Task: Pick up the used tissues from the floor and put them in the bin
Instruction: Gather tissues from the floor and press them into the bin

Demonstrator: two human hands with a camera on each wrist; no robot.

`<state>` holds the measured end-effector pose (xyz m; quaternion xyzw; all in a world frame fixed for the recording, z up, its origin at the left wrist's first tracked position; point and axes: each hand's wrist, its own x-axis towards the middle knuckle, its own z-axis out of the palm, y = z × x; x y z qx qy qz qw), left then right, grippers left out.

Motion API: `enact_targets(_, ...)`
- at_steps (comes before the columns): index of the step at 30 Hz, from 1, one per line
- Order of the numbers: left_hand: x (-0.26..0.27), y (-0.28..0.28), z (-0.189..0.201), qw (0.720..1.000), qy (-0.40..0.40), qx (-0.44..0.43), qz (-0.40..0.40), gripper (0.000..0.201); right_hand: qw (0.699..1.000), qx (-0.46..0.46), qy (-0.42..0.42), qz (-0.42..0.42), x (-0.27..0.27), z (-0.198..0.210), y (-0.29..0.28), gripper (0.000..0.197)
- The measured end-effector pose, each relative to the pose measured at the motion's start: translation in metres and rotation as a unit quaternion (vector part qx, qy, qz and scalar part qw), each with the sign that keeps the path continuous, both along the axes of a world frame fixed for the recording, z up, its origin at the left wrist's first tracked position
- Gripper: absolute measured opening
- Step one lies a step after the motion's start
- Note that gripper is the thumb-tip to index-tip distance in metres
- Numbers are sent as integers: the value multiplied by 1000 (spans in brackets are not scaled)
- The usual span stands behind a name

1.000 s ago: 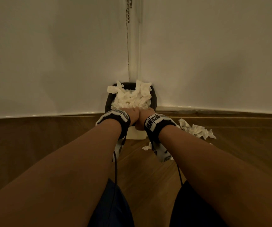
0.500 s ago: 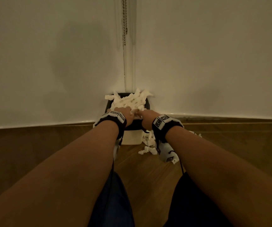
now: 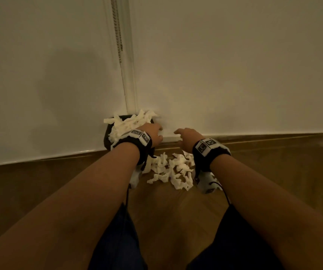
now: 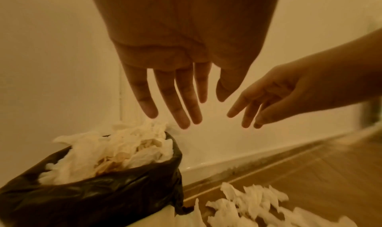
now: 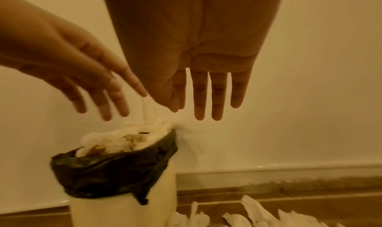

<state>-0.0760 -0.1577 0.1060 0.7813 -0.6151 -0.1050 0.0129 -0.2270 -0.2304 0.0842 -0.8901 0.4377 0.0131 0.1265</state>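
A small white bin [image 5: 124, 211] with a black liner [image 4: 86, 202] stands in the wall corner, heaped with crumpled white tissues [image 3: 126, 124]. More used tissues [image 3: 173, 171] lie on the wooden floor just right of the bin. My left hand [image 3: 153, 132] hovers above the bin's right edge with straight, spread fingers [image 4: 181, 99] and holds nothing. My right hand [image 3: 186, 137] is a little to the right of it, above the floor tissues, fingers [image 5: 208, 96] straight and empty too.
White walls meet in the corner behind the bin, where a bead chain [image 3: 118, 30] hangs down. A skirting board [image 3: 254, 138] runs along the wooden floor [image 3: 176, 211]. My knees in dark cloth [image 3: 117, 246] are at the bottom of the head view.
Both hands were pressed together on the tissues in the bin; they have now lifted off, parted and opened, the right one moving to the right. The view has shifted so the floor tissues show.
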Motion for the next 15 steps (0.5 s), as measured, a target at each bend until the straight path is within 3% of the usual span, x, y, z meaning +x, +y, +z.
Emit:
enact_targets(7,-34,-21,-46,987,-48,122,-92,35,990,106,49,-83,-58,-60,-34,43)
enact_targets(11,-44,-27,-101,981,-26,180,-65,38,987,119,78,-74,-63,-92,-43,49)
enact_targets(15,-51,-26,-163,986,45,160,-34,42,985,155,55,-57,-52,-120,-47,47)
